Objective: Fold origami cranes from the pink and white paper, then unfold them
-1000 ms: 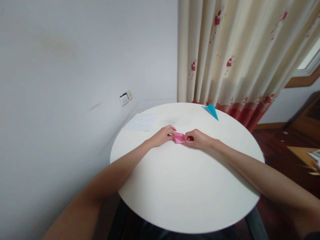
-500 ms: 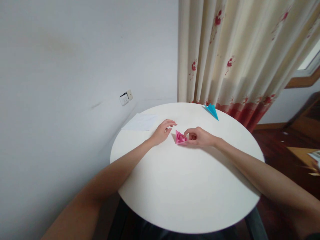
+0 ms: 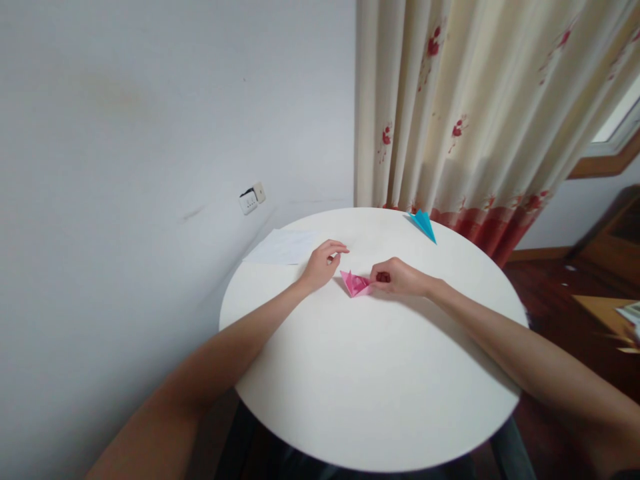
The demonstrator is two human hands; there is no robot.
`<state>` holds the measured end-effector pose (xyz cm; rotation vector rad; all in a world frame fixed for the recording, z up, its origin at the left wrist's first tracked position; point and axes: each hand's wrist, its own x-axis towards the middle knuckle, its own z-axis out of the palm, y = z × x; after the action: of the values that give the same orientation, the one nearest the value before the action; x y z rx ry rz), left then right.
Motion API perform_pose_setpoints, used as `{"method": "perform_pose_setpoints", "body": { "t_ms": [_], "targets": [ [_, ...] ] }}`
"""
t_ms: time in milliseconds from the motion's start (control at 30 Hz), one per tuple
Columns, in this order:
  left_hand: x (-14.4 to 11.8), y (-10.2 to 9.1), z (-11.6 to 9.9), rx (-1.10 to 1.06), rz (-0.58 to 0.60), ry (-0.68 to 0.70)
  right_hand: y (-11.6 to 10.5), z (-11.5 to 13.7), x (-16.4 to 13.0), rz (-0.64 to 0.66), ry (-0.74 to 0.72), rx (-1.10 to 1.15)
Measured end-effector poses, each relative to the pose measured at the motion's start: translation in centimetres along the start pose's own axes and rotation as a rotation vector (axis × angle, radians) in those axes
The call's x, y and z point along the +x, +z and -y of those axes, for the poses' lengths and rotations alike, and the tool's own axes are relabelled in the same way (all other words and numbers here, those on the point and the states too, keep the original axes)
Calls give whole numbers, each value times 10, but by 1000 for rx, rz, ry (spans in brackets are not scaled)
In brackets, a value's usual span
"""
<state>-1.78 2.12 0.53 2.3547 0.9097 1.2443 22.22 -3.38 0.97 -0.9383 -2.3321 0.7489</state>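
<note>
A small pink folded paper piece (image 3: 356, 285) rests on the white round table (image 3: 380, 387), with pointed flaps standing up on its left side. The fingertips of my right hand (image 3: 397, 276) pinch its right corner. Just to the left of the pink paper, my left hand (image 3: 323, 264) hovers with thumb and fingers apart, holding nothing and not touching it.
A blue paper plane (image 3: 423, 227) lies at the far right rim of the table. White paper sheets (image 3: 283, 247) lie at the far left, near the wall with its power socket (image 3: 249, 201). A floral curtain (image 3: 465, 133) hangs behind the table.
The pink paper has turned in my right hand, so its pointed flaps face more to the left and its near tip lies slightly lower. My left hand has barely moved.
</note>
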Motion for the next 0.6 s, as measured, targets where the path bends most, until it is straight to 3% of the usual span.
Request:
{"method": "perform_pose_setpoints", "body": {
  "t_ms": [133,267,400,600],
  "targets": [
    [4,-1,0,2,-126,-75,-7,-1,0,-111,16,-76],
    [7,3,4,-40,-167,-143,-29,-17,5,-305,95,-190],
    [10,9,4,-47,-155,-152,-65,-50,19,-445,232,-334],
    [14,12,3,-62,-109,-156,-112,-111,50,-476,504,-557]
  ]
}}
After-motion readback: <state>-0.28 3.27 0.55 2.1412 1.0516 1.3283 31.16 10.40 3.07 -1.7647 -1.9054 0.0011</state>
